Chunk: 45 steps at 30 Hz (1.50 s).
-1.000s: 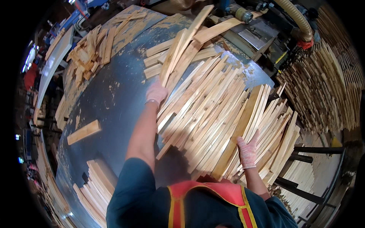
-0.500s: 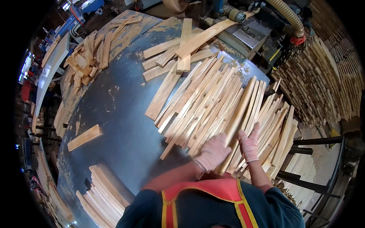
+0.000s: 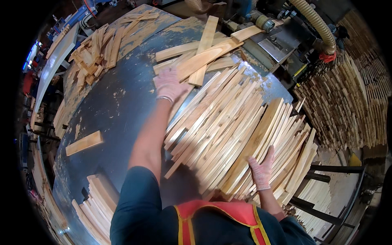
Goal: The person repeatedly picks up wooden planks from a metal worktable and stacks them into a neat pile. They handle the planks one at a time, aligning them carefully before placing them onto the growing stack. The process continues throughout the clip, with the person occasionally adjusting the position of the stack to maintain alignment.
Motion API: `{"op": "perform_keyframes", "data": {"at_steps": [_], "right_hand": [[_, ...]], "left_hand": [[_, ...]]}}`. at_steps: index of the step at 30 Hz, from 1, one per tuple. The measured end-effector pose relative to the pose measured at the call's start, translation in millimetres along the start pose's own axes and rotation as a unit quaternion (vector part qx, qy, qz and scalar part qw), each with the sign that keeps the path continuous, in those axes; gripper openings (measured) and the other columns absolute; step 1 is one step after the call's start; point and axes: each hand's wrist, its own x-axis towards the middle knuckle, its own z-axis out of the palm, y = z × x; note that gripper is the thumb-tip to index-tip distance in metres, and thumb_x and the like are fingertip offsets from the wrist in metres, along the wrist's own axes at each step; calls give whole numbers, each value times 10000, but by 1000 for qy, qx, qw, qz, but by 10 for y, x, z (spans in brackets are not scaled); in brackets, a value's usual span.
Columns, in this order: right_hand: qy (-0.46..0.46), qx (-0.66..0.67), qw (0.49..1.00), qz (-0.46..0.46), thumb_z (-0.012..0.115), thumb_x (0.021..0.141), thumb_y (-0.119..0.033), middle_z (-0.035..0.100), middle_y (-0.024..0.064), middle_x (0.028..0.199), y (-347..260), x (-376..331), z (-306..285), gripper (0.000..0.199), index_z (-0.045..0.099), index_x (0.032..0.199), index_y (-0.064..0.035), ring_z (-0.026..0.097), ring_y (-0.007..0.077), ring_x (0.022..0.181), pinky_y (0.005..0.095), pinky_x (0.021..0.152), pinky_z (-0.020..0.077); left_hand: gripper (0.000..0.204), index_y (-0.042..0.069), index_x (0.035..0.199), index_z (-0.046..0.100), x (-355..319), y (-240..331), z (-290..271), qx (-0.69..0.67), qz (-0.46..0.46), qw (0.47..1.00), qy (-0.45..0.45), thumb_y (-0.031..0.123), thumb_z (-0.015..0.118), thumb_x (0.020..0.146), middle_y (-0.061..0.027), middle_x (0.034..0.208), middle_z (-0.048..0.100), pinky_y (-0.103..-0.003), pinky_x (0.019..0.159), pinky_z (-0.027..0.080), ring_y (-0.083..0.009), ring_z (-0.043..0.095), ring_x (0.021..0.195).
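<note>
My left hand (image 3: pixel 169 84), in a pale work glove, reaches far out to the pile of crossed boards. Its fingers are spread at the near ends of the boards, beside a long tapered board (image 3: pixel 208 57) and a flat board (image 3: pixel 205 45) crossing it. My gloved right hand (image 3: pixel 262 168) rests on the right part of a wide row of narrow wooden strips (image 3: pixel 216 110), thumb and fingers apart. Just left of it, a broader brown board (image 3: pixel 255 141) lies among the strips. Under my left hand, another board is mostly hidden.
A short wood block (image 3: pixel 84 143) lies on the dark metal table (image 3: pixel 122 122) at left. Stacked strips (image 3: pixel 96 204) stand near left, and offcuts (image 3: pixel 96 49) are heaped far left. A machine (image 3: pixel 273 47) with a ribbed hose stands at the back; stacked lumber (image 3: pixel 330 102) fills the right.
My left hand has left the near ends of the strips and reached forward to the crossed boards. The broader board has turned flatter onto the strips. My right hand has stayed near them.
</note>
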Motion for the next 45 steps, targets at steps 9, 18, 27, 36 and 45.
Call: {"op": "perform_keyframes", "data": {"at_steps": [9,18,27,36,45], "right_hand": [[-10,12,1000,8,922,766,-430,284,289,1652,175,-10,38,1217,213,1647,19,301,415,1537,455,1262,277],[-5,-1,1000,3,905,769,-488,326,294,1641,64,-40,-5,1201,250,1638,22,330,413,1530,444,1256,303],[-17,-13,1000,-20,854,823,-465,331,301,1641,62,95,-14,1133,241,1649,8,341,426,1526,433,1243,318],[-35,33,998,34,855,793,-432,399,315,1569,-54,111,-9,1143,224,1663,-43,444,434,1448,433,1179,400],[-26,4,999,18,857,788,-470,431,317,1545,-188,37,-32,1129,251,1656,-77,449,463,1434,481,1149,425]], "left_hand": [[1017,13,1597,382,508,126,126,-8,119,985,-122,386,801,749,-222,1534,532,-411,1113,465,-356,562,1367],[662,-84,1489,461,-1116,-1330,-108,-712,-119,644,-254,69,663,877,-194,909,729,-254,529,527,-215,711,657],[870,1,1515,488,-1754,-173,-160,-132,42,987,-79,564,677,879,-220,1494,562,-424,1141,446,-333,558,1377],[655,-49,1397,546,-1846,-1168,-158,-395,102,895,-182,398,638,927,-253,1158,722,-408,770,601,-361,724,914],[737,-51,1435,508,-4006,-1886,272,-821,-146,445,-325,244,808,830,-225,1182,676,-414,752,606,-328,701,946]]}}
